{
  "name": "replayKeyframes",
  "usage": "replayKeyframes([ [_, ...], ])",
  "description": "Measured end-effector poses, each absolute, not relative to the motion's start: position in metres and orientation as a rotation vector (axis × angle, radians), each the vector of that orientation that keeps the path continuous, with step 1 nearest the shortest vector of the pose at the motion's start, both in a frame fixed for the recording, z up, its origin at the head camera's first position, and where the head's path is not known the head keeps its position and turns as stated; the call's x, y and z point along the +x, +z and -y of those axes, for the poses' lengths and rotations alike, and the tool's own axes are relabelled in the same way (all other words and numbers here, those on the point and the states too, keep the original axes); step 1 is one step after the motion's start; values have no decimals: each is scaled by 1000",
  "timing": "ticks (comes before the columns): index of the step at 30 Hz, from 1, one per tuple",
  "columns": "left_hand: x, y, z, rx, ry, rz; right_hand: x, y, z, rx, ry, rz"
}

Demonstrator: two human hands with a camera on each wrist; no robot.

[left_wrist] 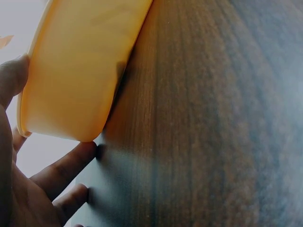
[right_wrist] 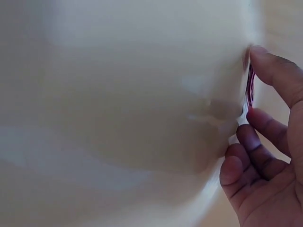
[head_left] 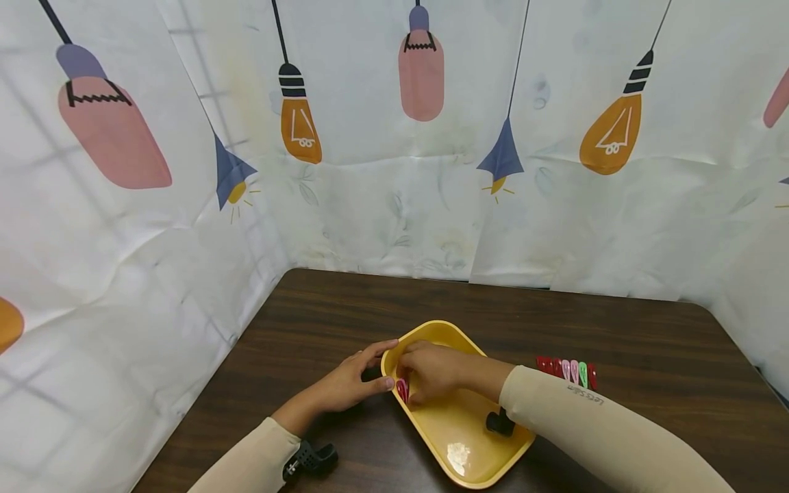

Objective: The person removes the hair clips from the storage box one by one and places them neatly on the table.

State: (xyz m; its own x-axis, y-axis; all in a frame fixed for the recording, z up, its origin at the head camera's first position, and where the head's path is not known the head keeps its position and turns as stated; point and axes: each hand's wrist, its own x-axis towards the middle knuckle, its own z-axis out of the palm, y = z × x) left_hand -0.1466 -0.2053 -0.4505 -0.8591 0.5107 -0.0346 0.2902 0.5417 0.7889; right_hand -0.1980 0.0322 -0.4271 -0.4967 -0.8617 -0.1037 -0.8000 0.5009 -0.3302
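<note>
A yellow tray [head_left: 465, 448] with a raised rim lies on the dark wooden table. My left hand [head_left: 348, 385] touches its left corner from outside; in the left wrist view the outstretched fingers meet the yellow wall [left_wrist: 71, 80] and the thumb is at the rim. Inside the tray, my right hand [head_left: 434, 373] is at the left wall and holds a reddish hair clip [right_wrist: 250, 87] between thumb and index finger. Red and pink show on the clip [head_left: 403, 390] in the head view. How many clips are there, I cannot tell.
Right of the tray, a row of hair clips [head_left: 567, 370] in red, pink and green lies on the table [head_left: 647, 356], partly behind the right sleeve. A white curtain [head_left: 382, 212] printed with lamps borders the table at the back and left.
</note>
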Motion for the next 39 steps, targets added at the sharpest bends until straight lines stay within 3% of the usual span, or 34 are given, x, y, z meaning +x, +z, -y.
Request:
replayKeyframes([
  [17,-146,-451,205,671,1216,-2527,-192,-424,-34,-1344,-288,-2561],
  [39,-147,-452,206,679,1198,-2529,-191,-424,-33,-1467,-250,-2517],
])
